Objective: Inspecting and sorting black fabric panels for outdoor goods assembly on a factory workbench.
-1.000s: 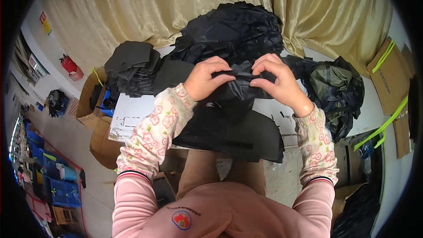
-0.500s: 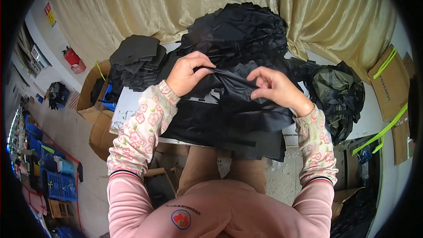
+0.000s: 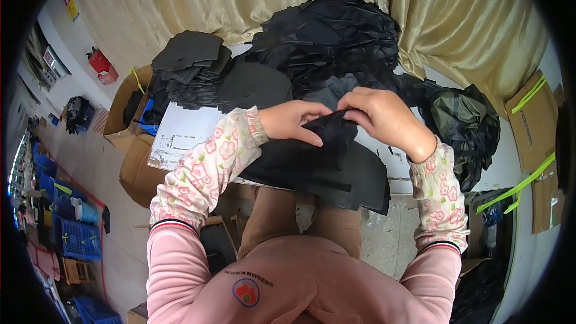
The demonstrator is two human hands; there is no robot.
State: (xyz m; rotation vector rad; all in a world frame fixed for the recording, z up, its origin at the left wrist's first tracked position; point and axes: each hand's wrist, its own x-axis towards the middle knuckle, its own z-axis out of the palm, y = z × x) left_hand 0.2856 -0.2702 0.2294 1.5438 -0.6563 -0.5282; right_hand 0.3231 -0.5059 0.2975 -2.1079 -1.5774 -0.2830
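Observation:
A thin black fabric sheet (image 3: 330, 135) is bunched up between my hands, its top edge raised into a fold. My right hand (image 3: 387, 119) pinches that fold at the top, thumb against fingertips. On the other side my left hand (image 3: 294, 121) curls about the sheet's left part, its thumb over the fabric and its other fingertips partly hidden. Under my hands, a dark flat piece with a rounded right side (image 3: 369, 183) lies at the table's near edge, overhanging it.
A white table (image 3: 189, 129) bears a stack of dark grey cut pieces (image 3: 189, 54), one more grey piece (image 3: 255, 86), a large heap of black sheets (image 3: 333, 36) and a dark bundle (image 3: 462, 120). Cardboard boxes (image 3: 135, 168) flank it; a gold curtain (image 3: 162, 0) hangs behind.
My left hand has moved right and down, closer to my right hand, which has shifted up slightly. The stretched black sheet is now gathered, uncovering a grey piece and more white tabletop.

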